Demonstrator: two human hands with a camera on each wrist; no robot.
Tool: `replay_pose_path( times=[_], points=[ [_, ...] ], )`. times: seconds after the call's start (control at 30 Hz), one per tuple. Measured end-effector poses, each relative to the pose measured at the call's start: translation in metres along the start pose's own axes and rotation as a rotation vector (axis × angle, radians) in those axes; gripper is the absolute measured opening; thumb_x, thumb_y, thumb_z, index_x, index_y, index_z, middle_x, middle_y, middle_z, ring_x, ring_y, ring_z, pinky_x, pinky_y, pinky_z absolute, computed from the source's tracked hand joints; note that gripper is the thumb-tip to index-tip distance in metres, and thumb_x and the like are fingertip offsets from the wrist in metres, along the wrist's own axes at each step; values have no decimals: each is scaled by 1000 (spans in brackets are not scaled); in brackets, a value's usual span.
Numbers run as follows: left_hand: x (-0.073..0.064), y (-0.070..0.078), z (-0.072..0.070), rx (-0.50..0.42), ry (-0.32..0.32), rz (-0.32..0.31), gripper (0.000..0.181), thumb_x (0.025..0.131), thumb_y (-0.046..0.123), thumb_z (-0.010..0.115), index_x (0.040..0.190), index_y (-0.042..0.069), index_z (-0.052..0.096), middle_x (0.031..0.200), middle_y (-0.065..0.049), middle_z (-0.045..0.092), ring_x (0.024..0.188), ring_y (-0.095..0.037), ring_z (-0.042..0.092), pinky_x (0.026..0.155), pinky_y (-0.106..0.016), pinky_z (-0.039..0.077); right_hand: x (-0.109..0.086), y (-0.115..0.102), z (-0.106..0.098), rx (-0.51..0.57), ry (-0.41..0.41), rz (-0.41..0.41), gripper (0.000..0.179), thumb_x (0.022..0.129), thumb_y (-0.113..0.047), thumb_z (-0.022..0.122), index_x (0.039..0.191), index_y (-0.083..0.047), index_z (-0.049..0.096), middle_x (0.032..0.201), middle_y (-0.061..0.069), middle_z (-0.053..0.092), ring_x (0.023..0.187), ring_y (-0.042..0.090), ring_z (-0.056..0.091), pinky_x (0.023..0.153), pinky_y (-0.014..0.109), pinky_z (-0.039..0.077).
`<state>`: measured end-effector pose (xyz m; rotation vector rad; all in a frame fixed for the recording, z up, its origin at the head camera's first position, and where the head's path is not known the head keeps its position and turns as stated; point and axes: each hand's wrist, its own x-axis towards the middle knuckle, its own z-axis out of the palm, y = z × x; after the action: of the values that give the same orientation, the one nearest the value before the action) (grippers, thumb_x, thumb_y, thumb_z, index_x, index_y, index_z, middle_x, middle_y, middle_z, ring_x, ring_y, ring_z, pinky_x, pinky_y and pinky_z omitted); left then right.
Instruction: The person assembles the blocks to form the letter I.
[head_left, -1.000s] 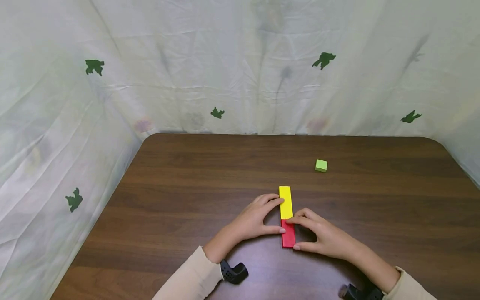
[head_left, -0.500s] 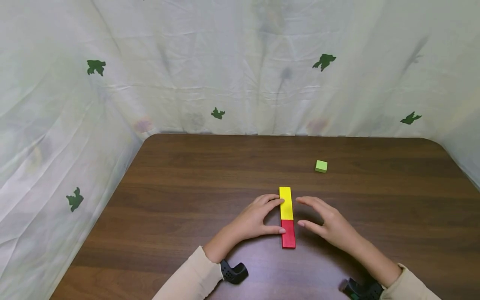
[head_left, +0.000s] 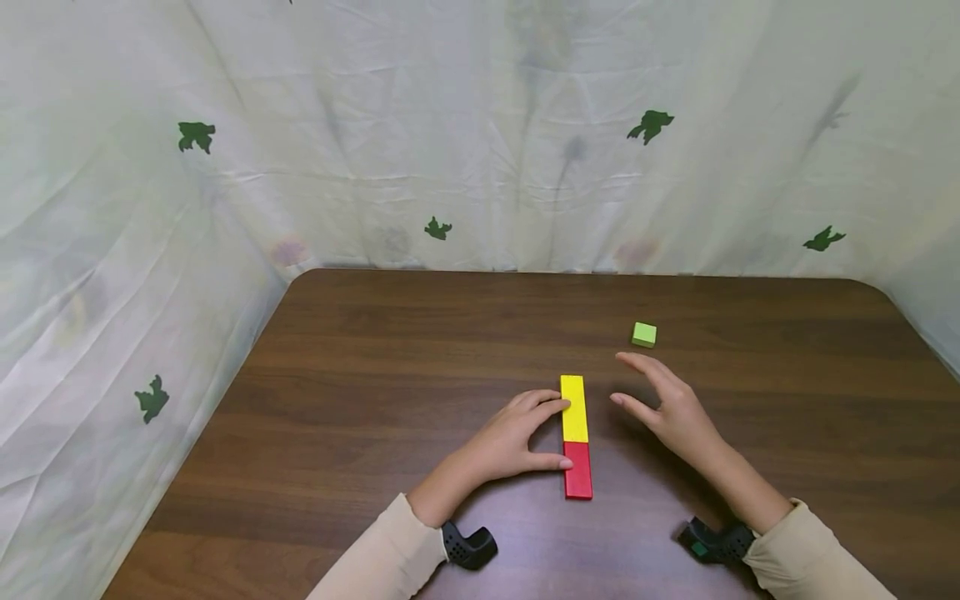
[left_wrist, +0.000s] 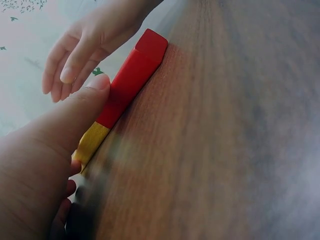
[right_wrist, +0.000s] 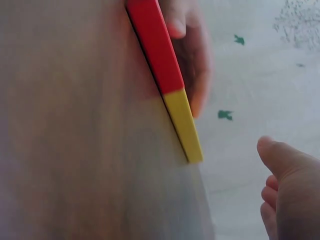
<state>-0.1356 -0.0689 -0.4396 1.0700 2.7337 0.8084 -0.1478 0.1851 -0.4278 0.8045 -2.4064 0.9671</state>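
A yellow block [head_left: 573, 408] and a red block [head_left: 577, 471] lie end to end on the table in one line, yellow at the far end. My left hand [head_left: 506, 437] rests against their left side, its thumb on the red block and a finger on the yellow one. To the right of the yellow block my right hand [head_left: 682, 417] is held above the table, thumb and fingers spread and nothing between them. A small light green block [head_left: 643, 335] sits beyond its fingertips, apart from them.
The brown wooden table [head_left: 375, 350] reaches back to a pale curtain [head_left: 480, 142] with dark green patches. Each wrist wears a black device, such as the left one [head_left: 470, 547].
My right hand has let go of the red block, lifted away and moved forward and right, closer to the green block. My left hand keeps its place on the two blocks.
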Motion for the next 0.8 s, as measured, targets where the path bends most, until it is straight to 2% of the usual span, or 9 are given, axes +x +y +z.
replay_pose_path(
  times=[0.07, 0.23, 0.3, 0.5, 0.8],
  points=[
    [0, 0, 0, -1, 0, 0, 75, 75, 59, 59, 136, 20, 40, 136, 3, 36, 123, -14, 31, 98, -35, 32, 2, 5, 0, -5, 18, 16, 66, 65, -5, 79, 125, -3, 50, 120, 9, 53, 110, 22, 49, 94, 20, 34],
    [-1, -1, 1, -4, -4, -2, 75, 75, 59, 59, 136, 21, 39, 136, 3, 35, 123, -14, 31, 98, -35, 32, 8, 14, 0, -29, 39, 80, 69, 66, -6, 79, 127, -4, 47, 122, 11, 51, 111, 26, 48, 88, 40, 40],
    [-1, -1, 1, -4, -4, -2, 75, 75, 59, 59, 136, 21, 39, 136, 3, 35, 123, -14, 31, 98, -35, 32, 10, 17, 0, -32, 45, 91, 69, 67, -7, 78, 127, -4, 47, 122, 12, 51, 110, 27, 48, 86, 44, 41],
    [-1, -1, 1, -3, 0, 2, 74, 75, 59, 59, 136, 21, 39, 136, 3, 35, 123, -14, 31, 98, -34, 32, 18, 26, -1, -44, 83, 104, 67, 68, -7, 77, 127, -2, 46, 121, 13, 51, 108, 28, 49, 86, 45, 40],
    [0, -1, 1, 5, 3, 12, 74, 75, 57, 60, 136, 20, 39, 135, 3, 36, 123, -14, 31, 98, -34, 31, 27, 42, -1, -39, 116, 165, 62, 70, -3, 75, 124, 4, 46, 120, 19, 50, 106, 34, 48, 85, 48, 39]
  ],
)
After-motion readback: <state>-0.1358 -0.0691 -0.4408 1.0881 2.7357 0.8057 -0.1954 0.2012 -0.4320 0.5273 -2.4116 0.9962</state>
